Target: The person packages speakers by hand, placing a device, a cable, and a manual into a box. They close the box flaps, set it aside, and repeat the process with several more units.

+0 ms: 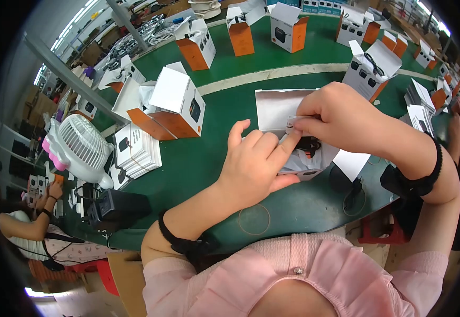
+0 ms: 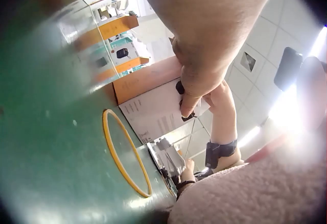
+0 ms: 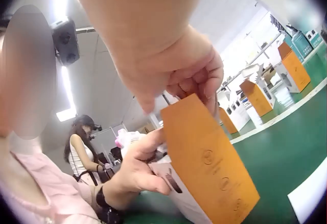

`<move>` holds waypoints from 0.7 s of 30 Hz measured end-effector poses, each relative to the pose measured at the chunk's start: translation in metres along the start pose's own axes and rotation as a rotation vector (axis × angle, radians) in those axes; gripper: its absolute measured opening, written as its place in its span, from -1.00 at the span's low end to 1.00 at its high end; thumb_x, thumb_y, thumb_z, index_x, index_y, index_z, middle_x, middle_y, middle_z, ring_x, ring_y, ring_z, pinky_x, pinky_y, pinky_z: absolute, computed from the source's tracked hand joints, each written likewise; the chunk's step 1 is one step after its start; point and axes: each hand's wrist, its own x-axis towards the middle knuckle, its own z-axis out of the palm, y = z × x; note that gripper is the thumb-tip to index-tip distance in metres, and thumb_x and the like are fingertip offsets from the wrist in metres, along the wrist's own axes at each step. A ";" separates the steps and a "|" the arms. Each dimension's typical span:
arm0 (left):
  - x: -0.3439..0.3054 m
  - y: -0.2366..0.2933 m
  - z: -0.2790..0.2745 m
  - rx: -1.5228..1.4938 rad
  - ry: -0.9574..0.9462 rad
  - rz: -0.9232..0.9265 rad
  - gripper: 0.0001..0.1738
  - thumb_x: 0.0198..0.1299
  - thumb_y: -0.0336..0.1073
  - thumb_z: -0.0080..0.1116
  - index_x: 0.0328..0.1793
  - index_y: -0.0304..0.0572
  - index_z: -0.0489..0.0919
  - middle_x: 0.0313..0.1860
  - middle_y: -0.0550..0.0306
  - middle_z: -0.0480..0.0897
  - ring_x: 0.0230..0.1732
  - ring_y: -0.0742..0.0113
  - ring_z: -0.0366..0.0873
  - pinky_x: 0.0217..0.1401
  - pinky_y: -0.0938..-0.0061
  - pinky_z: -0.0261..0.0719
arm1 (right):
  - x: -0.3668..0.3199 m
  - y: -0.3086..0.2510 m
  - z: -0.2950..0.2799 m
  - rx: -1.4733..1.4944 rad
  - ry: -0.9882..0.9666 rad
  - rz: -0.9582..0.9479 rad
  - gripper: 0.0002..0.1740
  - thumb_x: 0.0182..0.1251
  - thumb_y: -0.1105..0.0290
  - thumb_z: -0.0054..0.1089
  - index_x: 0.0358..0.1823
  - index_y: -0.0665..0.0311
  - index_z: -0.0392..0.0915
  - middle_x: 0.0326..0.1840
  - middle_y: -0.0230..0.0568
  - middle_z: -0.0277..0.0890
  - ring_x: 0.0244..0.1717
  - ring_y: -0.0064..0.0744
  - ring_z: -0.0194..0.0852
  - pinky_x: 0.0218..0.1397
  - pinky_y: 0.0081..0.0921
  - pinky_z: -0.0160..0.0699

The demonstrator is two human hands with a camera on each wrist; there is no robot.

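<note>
Between my hands on the green table stands an open white-and-orange product box (image 1: 310, 175), its lid flap (image 1: 272, 108) folded back. Inside lies a coiled black cable (image 1: 309, 144) on white wrapping. My left hand (image 1: 253, 161) holds the near left wall of the box; its thumb (image 2: 190, 104) lies against the printed outer side, and its index finger reaches over the opening. With thumb and index finger, my right hand (image 1: 333, 113) pinches a small white printed piece (image 1: 290, 124) above the box. In the right wrist view, the orange side panel (image 3: 212, 165) hides the contents.
To the left are another open box (image 1: 185, 105), a banded stack of booklets (image 1: 139, 150), a white fan (image 1: 84, 140) and a black block-shaped device (image 1: 118, 210). A rubber band (image 1: 254, 234) lies near the front edge. Several open boxes line the back. Another person (image 1: 26, 227) sits left.
</note>
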 end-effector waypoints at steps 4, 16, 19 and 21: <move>-0.005 -0.003 0.007 -0.141 0.086 -0.060 -0.29 -0.42 0.00 0.54 -0.10 -0.13 0.51 -0.38 0.24 0.51 -0.34 0.22 0.45 0.17 0.04 0.25 | -0.002 0.001 0.005 -0.100 -0.011 -0.201 -0.85 0.03 0.44 0.24 -0.52 0.40 0.53 -0.56 0.01 0.47 -0.48 0.05 0.45 -0.38 -0.22 0.42; -0.008 -0.007 0.011 -0.128 0.099 0.050 -0.39 -0.36 -0.06 0.48 -0.17 -0.13 0.47 -0.36 0.15 0.42 -0.32 0.17 0.37 0.17 -0.02 0.23 | 0.005 -0.007 0.015 -0.432 -0.139 -0.180 -0.84 -0.17 0.50 0.28 -0.45 0.26 0.61 -0.46 -0.05 0.59 -0.34 -0.10 0.62 -0.27 -0.32 0.59; -0.008 -0.007 0.009 -0.106 0.087 0.068 -0.40 -0.37 -0.06 0.48 -0.17 -0.10 0.47 -0.36 0.15 0.41 -0.33 0.17 0.37 0.17 -0.03 0.22 | 0.009 -0.006 0.018 -0.419 -0.141 -0.161 -0.88 -0.14 0.48 0.27 -0.47 0.25 0.62 -0.46 -0.07 0.60 -0.34 -0.11 0.62 -0.28 -0.31 0.59; -0.009 -0.006 0.011 -0.075 0.119 0.042 -0.44 -0.42 0.00 0.54 -0.34 -0.07 0.47 -0.38 0.17 0.54 -0.35 0.19 0.46 0.17 0.07 0.28 | 0.009 -0.007 0.028 -0.419 -0.100 -0.198 -0.88 -0.14 0.47 0.28 -0.47 0.23 0.62 -0.46 -0.08 0.60 -0.34 -0.12 0.63 -0.28 -0.30 0.59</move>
